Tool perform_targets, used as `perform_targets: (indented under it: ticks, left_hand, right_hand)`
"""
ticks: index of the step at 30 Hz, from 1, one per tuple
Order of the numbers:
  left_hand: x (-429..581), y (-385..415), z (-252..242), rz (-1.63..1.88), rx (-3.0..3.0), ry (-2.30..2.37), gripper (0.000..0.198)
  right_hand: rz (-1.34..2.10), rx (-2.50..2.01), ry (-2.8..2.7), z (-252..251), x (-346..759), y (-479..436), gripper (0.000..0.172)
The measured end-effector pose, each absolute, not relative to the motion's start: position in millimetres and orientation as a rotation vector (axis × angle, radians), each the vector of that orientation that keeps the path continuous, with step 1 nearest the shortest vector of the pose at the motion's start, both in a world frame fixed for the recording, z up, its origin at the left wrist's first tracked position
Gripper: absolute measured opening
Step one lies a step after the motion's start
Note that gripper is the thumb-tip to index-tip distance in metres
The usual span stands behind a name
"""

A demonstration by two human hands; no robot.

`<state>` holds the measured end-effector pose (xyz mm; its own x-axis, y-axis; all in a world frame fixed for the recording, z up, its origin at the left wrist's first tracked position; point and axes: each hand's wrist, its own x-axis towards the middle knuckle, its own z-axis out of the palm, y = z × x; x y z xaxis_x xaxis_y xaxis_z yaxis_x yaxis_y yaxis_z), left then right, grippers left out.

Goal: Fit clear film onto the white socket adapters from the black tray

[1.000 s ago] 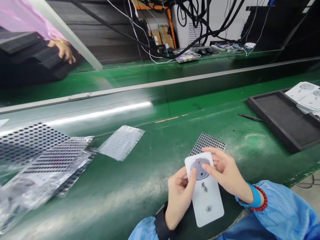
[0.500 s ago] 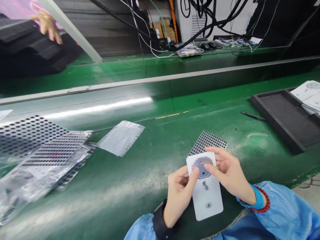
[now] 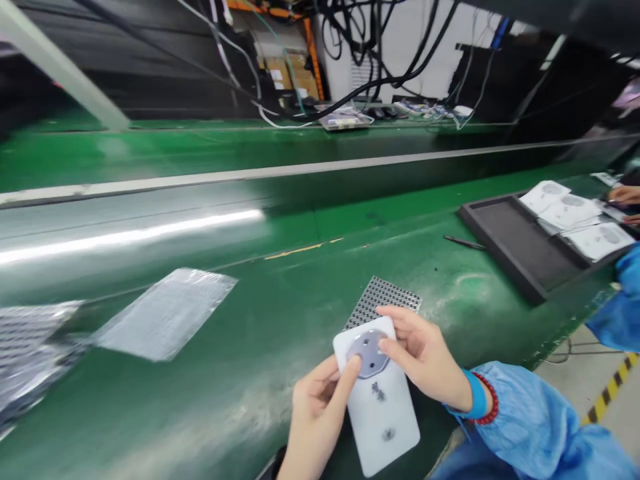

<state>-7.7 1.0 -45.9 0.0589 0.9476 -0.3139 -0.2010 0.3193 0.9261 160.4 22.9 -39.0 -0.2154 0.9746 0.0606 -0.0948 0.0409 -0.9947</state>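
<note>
A white rectangular panel (image 3: pixel 385 417) with rounded corners is held between both hands above the green table. It bears a grey round inset (image 3: pixel 369 353) with small dark holes, plus dark markings lower down. My left hand (image 3: pixel 323 410) pinches its left edge, thumb on the inset. On the upper right edge, my right hand (image 3: pixel 420 350) grips the panel, its thumb also resting on the inset. Just behind the panel lies a sheet of black dots (image 3: pixel 383 297), partly covered by the panel and my right hand.
Clear plastic packets (image 3: pixel 167 313) and dotted sheets (image 3: pixel 30 340) lie left. At right are a thin black tool (image 3: pixel 464 243), a black tray (image 3: pixel 537 287) and several white panels (image 3: pixel 570 212). Another person's hands (image 3: pixel 625 195) show at the right edge. Cables hang behind.
The view has turned right, so the table items and my hands appear further left. More white panels and another person's hands show at right. Both my hands keep their hold on the panel.
</note>
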Motion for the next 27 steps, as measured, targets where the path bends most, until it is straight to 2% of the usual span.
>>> perform_targets:
  ticks: [3, 6, 12, 15, 17, 20, 24, 27]
  left_hand:
    - [-11, 5, -55, 1.061, 0.694, 1.180, 0.046]
    - [-15, 7, -61, 1.026, 0.589, 1.177, 0.051]
    - [-13, 5, -58, 1.051, 0.598, 1.159, 0.047]
    - [-8, 1, -54, 1.099, 0.737, 1.117, 0.043]
    - [-5, 0, -51, 1.118, 0.840, 1.103, 0.041]
    - [0, -1, -45, 1.126, 0.917, 1.111, 0.037]
    - [2, -5, -39, 1.091, 0.917, 1.177, 0.036]
    - [1, -7, -40, 1.105, 0.868, 1.263, 0.039]
  right_hand:
    - [0.797, -1.244, -1.616, -45, 206, 45, 0.026]
    - [0.244, -1.524, -1.851, -55, 263, 67, 0.028]
    - [0.220, -1.536, -1.900, -65, 288, 73, 0.025]
    - [0.424, -1.431, -1.771, -57, 249, 57, 0.021]
    - [0.841, -1.280, -1.650, -49, 216, 43, 0.023]
    - [1.484, -1.012, -1.499, -40, 175, 26, 0.035]
    - [1.648, -0.956, -1.470, -39, 154, 19, 0.025]
    - [1.695, -0.938, -1.424, -41, 154, 22, 0.028]
